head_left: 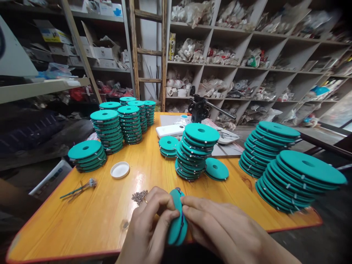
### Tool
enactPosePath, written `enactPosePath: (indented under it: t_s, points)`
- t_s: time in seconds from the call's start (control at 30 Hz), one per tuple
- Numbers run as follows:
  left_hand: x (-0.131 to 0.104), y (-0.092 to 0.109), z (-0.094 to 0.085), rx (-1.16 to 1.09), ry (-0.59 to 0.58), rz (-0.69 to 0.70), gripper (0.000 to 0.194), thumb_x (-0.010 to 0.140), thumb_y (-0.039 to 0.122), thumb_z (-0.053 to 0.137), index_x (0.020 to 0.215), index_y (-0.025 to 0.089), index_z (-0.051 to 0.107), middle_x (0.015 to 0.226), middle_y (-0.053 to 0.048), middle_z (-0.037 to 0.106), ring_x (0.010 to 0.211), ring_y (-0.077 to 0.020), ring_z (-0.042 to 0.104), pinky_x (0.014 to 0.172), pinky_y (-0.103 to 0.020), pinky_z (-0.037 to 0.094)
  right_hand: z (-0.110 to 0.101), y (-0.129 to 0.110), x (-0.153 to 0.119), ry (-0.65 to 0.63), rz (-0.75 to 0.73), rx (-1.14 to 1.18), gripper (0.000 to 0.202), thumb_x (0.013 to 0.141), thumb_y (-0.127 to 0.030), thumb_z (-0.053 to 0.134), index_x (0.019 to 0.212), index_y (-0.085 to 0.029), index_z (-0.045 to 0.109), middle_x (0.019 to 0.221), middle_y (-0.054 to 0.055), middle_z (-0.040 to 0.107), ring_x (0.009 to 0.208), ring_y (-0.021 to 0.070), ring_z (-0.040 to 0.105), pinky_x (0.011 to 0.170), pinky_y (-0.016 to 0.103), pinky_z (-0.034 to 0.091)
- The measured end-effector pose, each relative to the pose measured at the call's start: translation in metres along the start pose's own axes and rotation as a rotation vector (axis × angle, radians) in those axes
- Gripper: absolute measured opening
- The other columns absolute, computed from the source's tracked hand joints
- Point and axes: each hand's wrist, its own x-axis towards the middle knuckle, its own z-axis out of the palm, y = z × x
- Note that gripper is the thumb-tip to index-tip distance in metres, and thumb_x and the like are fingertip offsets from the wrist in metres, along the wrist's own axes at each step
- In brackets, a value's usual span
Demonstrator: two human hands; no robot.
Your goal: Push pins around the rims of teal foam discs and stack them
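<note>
A teal foam line spool [173, 234] stands on edge between my two hands, near the table's front edge. My left hand [152, 222] pinches it from the left, thumb and bent fingers against its face. From the right, my right hand [217, 223] presses its fingertips into the groove at the rim, where a thin dark line shows. A small dark piece sits at the spool's top edge. Just beyond my left hand lies a little heap of small metal beads [139, 197]. Part of the spool is covered by my fingers.
A tall stack of teal spools [195, 154] rises ahead, beside a single flat spool [217, 169]. More stacks stand at left [107, 130] and right [299, 179]. A white lid [120, 170], a wire bundle [79, 189] and a black clamp-like device [198, 108] are on the wooden table [82, 223].
</note>
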Motion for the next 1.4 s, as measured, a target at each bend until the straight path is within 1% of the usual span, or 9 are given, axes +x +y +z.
enactPosePath:
  t_s: [0.17, 0.33, 0.67, 0.83, 0.93, 1.03, 1.17, 1.3, 1.4]
  points:
    - [-0.001, -0.001, 0.002, -0.019, 0.003, -0.031, 0.018, 0.098, 0.011, 0.044, 0.084, 0.022, 0.046, 0.079, 0.003, 0.048, 0.072, -0.011, 0.047, 0.065, -0.021, 0.038, -0.007, -0.007, 0.005, -0.052, -0.074, -0.131, 0.042, 0.098, -0.003, 0.028, 0.092, -0.007, 0.07, 0.089, 0.011, 0.075, 0.08, 0.0195, 0.074, 0.066, 0.024, 0.058]
    - [0.0, -0.001, 0.003, -0.056, -0.002, -0.051, 0.018, 0.099, 0.011, 0.043, 0.086, 0.023, 0.048, 0.082, 0.002, 0.049, 0.075, -0.0111, 0.049, 0.066, -0.021, 0.039, -0.01, -0.017, 0.003, -0.115, -0.08, -0.215, 0.031, 0.093, -0.001, 0.041, 0.098, -0.01, 0.07, 0.1, 0.01, 0.074, 0.087, 0.0191, 0.073, 0.075, 0.025, 0.057]
    - [-0.006, 0.004, -0.001, 0.014, -0.064, 0.033, 0.018, 0.095, 0.008, 0.041, 0.085, 0.022, 0.043, 0.077, 0.001, 0.049, 0.072, -0.0125, 0.05, 0.062, -0.021, 0.039, -0.009, -0.012, -0.006, -0.135, -0.074, -0.171, 0.026, 0.092, -0.004, 0.046, 0.103, -0.009, 0.069, 0.11, 0.013, 0.071, 0.097, 0.0204, 0.071, 0.08, 0.023, 0.058]
    - [-0.008, 0.007, -0.002, 0.041, -0.066, 0.021, 0.018, 0.095, 0.007, 0.041, 0.085, 0.023, 0.043, 0.078, 0.002, 0.05, 0.07, -0.0125, 0.05, 0.061, -0.021, 0.039, 0.016, -0.01, -0.022, 0.106, -0.049, -0.094, 0.036, 0.096, -0.011, 0.039, 0.126, -0.009, 0.06, 0.107, 0.014, 0.072, 0.095, 0.0209, 0.072, 0.082, 0.024, 0.058]
    - [-0.009, 0.004, 0.002, -0.018, -0.057, -0.013, 0.018, 0.097, 0.01, 0.038, 0.085, 0.023, 0.043, 0.08, 0.001, 0.049, 0.072, -0.0128, 0.049, 0.064, -0.022, 0.04, 0.023, -0.008, -0.029, 0.114, -0.007, -0.022, 0.039, 0.098, -0.011, 0.034, 0.13, -0.009, 0.057, 0.111, 0.014, 0.071, 0.101, 0.0198, 0.07, 0.089, 0.024, 0.055]
    - [-0.012, 0.0, 0.005, -0.081, -0.068, -0.073, 0.019, 0.099, 0.014, 0.037, 0.083, 0.022, 0.042, 0.08, 0.0, 0.047, 0.071, -0.0134, 0.049, 0.064, -0.023, 0.041, 0.018, -0.007, -0.025, 0.079, 0.139, 0.174, 0.028, 0.096, -0.01, 0.044, 0.119, -0.01, 0.06, 0.106, 0.011, 0.072, 0.098, 0.0151, 0.07, 0.09, 0.018, 0.053]
    - [-0.013, -0.001, 0.007, -0.117, -0.066, -0.072, 0.017, 0.099, 0.015, 0.039, 0.084, 0.022, 0.042, 0.08, 0.0, 0.047, 0.07, -0.0134, 0.048, 0.062, -0.024, 0.039, 0.014, -0.005, -0.012, 0.062, 0.48, 0.524, 0.007, 0.086, -0.017, 0.066, 0.091, -0.017, 0.061, 0.084, 0.002, 0.063, 0.075, 0.0107, 0.066, 0.069, 0.015, 0.054]
    - [-0.013, 0.003, 0.006, -0.061, -0.059, -0.048, 0.017, 0.097, 0.012, 0.039, 0.083, 0.022, 0.041, 0.078, 0.001, 0.046, 0.069, -0.0127, 0.047, 0.061, -0.023, 0.037, 0.018, -0.004, -0.007, -0.097, 0.672, 0.789, 0.014, 0.089, -0.026, 0.064, 0.079, -0.018, 0.058, 0.083, 0.001, 0.055, 0.077, 0.0109, 0.059, 0.068, 0.019, 0.05]
    - [-0.013, 0.002, 0.007, -0.034, -0.066, -0.071, 0.018, 0.096, 0.011, 0.039, 0.082, 0.022, 0.04, 0.077, 0.001, 0.046, 0.068, -0.0127, 0.047, 0.061, -0.023, 0.036, 0.021, -0.003, -0.009, -0.162, 0.829, 1.059, 0.024, 0.09, -0.034, 0.063, 0.075, -0.017, 0.055, 0.082, 0.001, 0.051, 0.077, 0.0115, 0.056, 0.067, 0.021, 0.049]
